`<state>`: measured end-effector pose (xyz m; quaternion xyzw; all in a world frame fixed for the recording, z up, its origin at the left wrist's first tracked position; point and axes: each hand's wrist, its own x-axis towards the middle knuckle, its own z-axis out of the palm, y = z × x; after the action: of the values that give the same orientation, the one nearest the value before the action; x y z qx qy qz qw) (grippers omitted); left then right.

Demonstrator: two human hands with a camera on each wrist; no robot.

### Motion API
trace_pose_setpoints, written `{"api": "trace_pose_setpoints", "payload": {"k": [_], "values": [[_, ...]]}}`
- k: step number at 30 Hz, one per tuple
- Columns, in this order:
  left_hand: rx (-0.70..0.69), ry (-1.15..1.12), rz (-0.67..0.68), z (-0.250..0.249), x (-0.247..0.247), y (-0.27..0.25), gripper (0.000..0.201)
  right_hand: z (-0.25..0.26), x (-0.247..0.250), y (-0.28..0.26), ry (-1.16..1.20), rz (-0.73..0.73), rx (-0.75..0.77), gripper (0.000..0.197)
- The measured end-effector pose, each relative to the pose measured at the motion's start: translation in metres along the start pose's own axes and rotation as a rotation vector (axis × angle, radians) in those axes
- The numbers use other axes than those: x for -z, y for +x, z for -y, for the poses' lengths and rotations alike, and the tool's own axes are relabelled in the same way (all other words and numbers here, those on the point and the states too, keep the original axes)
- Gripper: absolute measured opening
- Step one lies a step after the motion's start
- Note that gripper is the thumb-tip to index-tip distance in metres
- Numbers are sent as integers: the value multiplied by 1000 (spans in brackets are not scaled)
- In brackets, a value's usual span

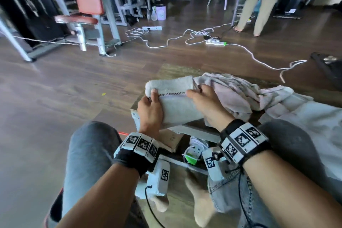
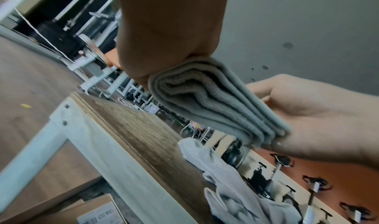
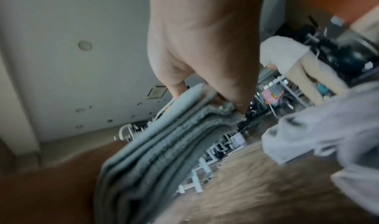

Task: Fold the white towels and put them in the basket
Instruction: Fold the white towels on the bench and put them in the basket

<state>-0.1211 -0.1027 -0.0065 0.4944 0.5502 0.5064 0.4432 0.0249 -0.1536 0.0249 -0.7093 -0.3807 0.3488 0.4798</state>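
A folded white towel point(image 1: 175, 98) with a dark stitched stripe is held above the left end of a low wooden table point(image 1: 166, 69). My left hand point(image 1: 150, 106) grips its left edge, thumb on top. My right hand point(image 1: 205, 101) grips its right edge. The left wrist view shows the folded towel point(image 2: 213, 102) as a stack of several layers pinched between my left hand point(image 2: 164, 49) and my right hand point(image 2: 307, 122). In the right wrist view the folded towel point(image 3: 160, 146) hangs from my right hand point(image 3: 205, 49). No basket is in view.
A heap of unfolded pale towels point(image 1: 249, 94) lies on the table to the right. A cardboard box point(image 2: 98, 211) sits under the table. Cables and a power strip point(image 1: 215, 41) cross the wooden floor, gym machines point(image 1: 88, 15) stand at the back left, and a person point(image 1: 259, 0) stands at the back right.
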Motion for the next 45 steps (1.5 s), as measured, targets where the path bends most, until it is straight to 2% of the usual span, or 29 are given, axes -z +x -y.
{"api": "trace_pose_setpoints", "payload": {"k": [2, 4, 5, 6, 8, 11, 13, 20, 22, 26, 29, 31, 34, 35, 39, 43, 45], "values": [[-7, 28, -20, 4, 13, 2, 45, 9, -20, 4, 109, 32, -120, 23], [-10, 68, -133, 7, 35, 9, 47, 9, -54, 17, 123, 147, -201, 42], [6, 89, -182, 5, 49, 12, 47, 7, -72, 26, 120, 200, -197, 51], [13, 101, -221, 6, 63, 17, 46, 9, -88, 30, 110, 248, -177, 52], [36, 128, -295, 9, 93, 26, 45, 25, -115, 25, 54, 332, -122, 31], [95, 151, -422, 15, 133, 27, 50, 42, -147, 20, 29, 434, -50, 23], [133, 143, -494, 16, 154, 24, 49, 49, -168, 15, 51, 509, 25, 8], [213, 86, -668, 24, 208, 1, 21, 60, -232, -13, -16, 697, 215, 8], [237, 55, -694, 30, 223, -7, 20, 62, -246, -22, -79, 765, 239, 8], [243, 55, -730, 40, 251, -23, 21, 64, -275, -42, -146, 817, 285, 39], [274, 61, -765, 48, 274, -38, 24, 60, -292, -59, -193, 903, 277, 48], [282, 69, -789, 55, 288, -48, 26, 54, -302, -68, -229, 971, 280, 46], [311, 75, -834, 66, 307, -62, 26, 49, -318, -83, -243, 1087, 306, 19], [327, 65, -846, 73, 313, -65, 27, 46, -323, -86, -249, 1118, 300, 17], [399, -23, -777, 105, 331, -70, 24, 22, -342, -93, -281, 1122, 287, 14], [523, -119, -686, 157, 335, -63, 24, -3, -367, -85, -461, 1121, 276, 37], [610, -139, -635, 187, 327, -60, 25, -19, -375, -81, -554, 1114, 225, 47]]}}
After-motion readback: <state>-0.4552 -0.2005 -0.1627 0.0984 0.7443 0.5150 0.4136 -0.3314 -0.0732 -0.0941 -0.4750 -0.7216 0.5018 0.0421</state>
